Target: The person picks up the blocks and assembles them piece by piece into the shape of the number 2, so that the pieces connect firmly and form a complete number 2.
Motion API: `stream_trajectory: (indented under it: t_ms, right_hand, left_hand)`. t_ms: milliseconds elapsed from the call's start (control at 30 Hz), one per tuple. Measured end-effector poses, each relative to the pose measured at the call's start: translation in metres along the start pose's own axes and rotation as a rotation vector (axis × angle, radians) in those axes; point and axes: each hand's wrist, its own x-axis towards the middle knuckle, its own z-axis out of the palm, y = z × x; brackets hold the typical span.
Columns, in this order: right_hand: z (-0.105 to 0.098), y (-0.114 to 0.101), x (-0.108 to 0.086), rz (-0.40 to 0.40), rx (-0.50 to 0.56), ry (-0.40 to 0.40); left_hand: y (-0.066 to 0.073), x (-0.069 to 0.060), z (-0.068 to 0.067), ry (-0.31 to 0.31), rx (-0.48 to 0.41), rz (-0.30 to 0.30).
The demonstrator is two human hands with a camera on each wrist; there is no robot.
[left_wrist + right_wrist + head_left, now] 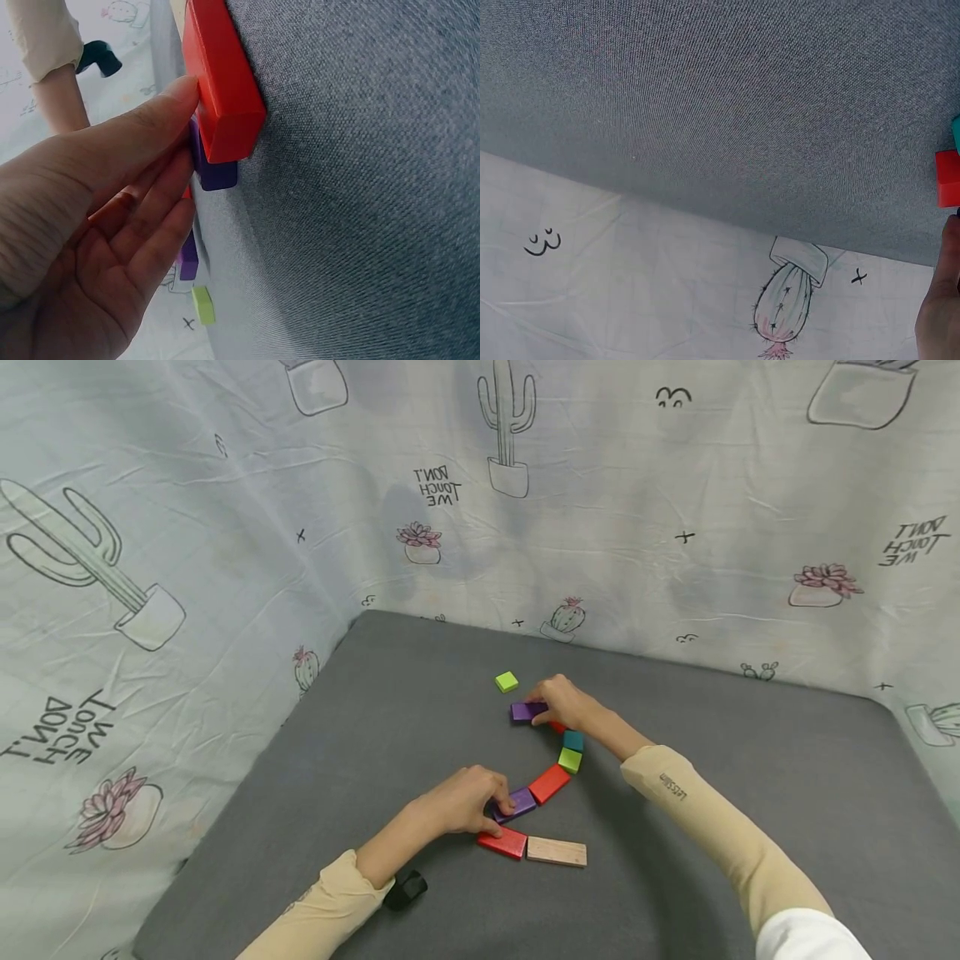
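Several coloured blocks lie end to end in a curved row on the grey tabletop. My left hand (461, 802) is at the near end, its thumb touching a red block (504, 842) and its fingertips resting on a purple block (521, 805). The left wrist view shows that thumb against the red block's face (217, 82), with the fingers fairly straight. At the far end my right hand (566, 702) pinches another purple block (519, 713) between thumb and fingers, beside a partly hidden red block (557, 727). Only its edge enters the right wrist view, below a red block (949, 180).
Between the hands run a red block (550, 784), a green block (570, 761) and a teal block (573, 741). A plain wooden block (557, 852) adjoins the near red one. A lime block (507, 682) lies farther back; a black object (406, 890) sits by the left forearm.
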Motion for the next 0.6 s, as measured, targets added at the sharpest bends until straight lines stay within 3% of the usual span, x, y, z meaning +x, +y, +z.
stream_trajectory:
  t_ms: [433, 600]
  right_hand:
    - [0.0003, 0.0028, 0.0008, 0.032, 0.028, -0.045]
    - [-0.0037, 0.0028, 0.0043, 0.077, 0.027, -0.109]
  left_hand:
    - [0.0008, 0.0029, 0.0016, 0.004, -0.016, 0.003]
    - [0.0008, 0.0033, 0.0016, 0.011, -0.019, 0.006]
